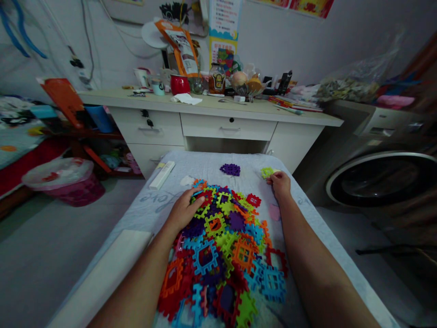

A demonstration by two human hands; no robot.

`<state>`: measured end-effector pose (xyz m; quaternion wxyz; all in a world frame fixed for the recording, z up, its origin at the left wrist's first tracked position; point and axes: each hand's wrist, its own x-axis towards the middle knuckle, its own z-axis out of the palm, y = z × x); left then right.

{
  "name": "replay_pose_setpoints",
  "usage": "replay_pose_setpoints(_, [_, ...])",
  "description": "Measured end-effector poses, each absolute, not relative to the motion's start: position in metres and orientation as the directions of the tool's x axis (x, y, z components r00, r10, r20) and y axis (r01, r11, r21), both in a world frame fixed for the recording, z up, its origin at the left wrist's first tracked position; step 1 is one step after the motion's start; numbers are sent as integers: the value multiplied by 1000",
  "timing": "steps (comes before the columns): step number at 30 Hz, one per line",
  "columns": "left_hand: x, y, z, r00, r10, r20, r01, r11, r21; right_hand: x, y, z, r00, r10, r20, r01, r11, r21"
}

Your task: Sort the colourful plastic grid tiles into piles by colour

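A heap of interlocking plastic building tiles (236,222) in red, blue, orange, purple and lime green covers the middle of the cloth-covered table (205,159). On the heap's upper left edge lies my left hand (186,210), fingers spread over the tiles and thumb apart. My right hand (281,184) is at the far right of the table, its fingertips closed on the edge of a lime-green tile (266,172). Apart from the heap, a purple tile stack (231,169) lies near the table's far end, between my hands.
A white box (162,175) lies at the far left corner, and a long white board (109,278) along the left side. Behind stands a white desk (228,125) bearing jars, a red mug and papers. A washing machine (382,159) is at right, a pink bin (73,189) at left.
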<state>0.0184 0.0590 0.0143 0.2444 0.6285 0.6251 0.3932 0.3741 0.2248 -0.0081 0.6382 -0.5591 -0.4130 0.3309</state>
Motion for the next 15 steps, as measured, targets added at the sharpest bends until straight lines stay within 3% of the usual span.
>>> replay_pose_setpoints(5, [19, 58, 15, -80, 979, 187, 592, -104, 799, 377, 228, -11, 469, 865, 179, 82, 159, -984])
replay_pose_setpoints(12, [18, 58, 15, -85, 978, 191, 594, -105, 798, 387, 227, -13, 485, 843, 233, 445, -9, -896])
replay_pose_setpoints(15, [18, 58, 15, -85, 978, 189, 590, -103, 801, 389, 224, -9, 493, 826, 274, 487, -2, -873])
